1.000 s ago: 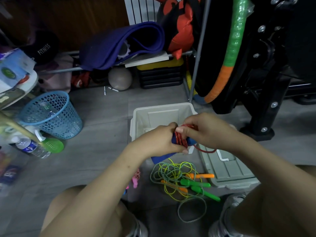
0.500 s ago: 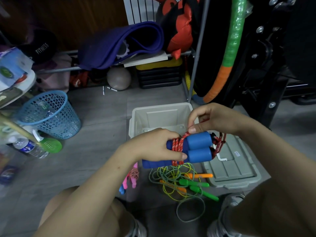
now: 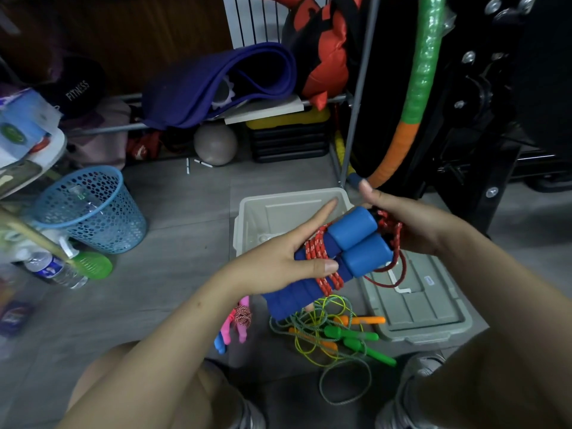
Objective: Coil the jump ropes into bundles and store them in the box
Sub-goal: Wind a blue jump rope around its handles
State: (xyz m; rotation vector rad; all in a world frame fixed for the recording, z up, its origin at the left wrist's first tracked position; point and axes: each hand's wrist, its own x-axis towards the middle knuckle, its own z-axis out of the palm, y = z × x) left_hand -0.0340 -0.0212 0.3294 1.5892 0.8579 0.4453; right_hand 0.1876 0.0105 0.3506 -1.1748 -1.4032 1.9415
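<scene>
A jump rope with two thick blue foam handles [image 3: 356,243] and a red-and-white cord [image 3: 318,253] wound round them is held above the open grey box [image 3: 278,209]. My left hand [image 3: 275,261] grips the handles, its thumb pressing on the wound cord. My right hand [image 3: 414,224] holds the loose red loops at the handles' far ends. On the floor below lies a tangle of yellow-green ropes with green and orange handles [image 3: 343,331]. A small pink-handled rope [image 3: 236,320] lies left of it.
The box's grey lid [image 3: 421,305] lies on the floor to the right of the box. A blue mesh basket [image 3: 89,212] and a water bottle [image 3: 52,269] stand at the left. A rack with a purple mat [image 3: 216,85], a grey ball [image 3: 215,144] and a green-orange hoop [image 3: 424,72] stands behind.
The bundle has tilted so the handle ends face me. My right hand moved from the top of the handles to their far end with the loose red loops. My left index finger has straightened.
</scene>
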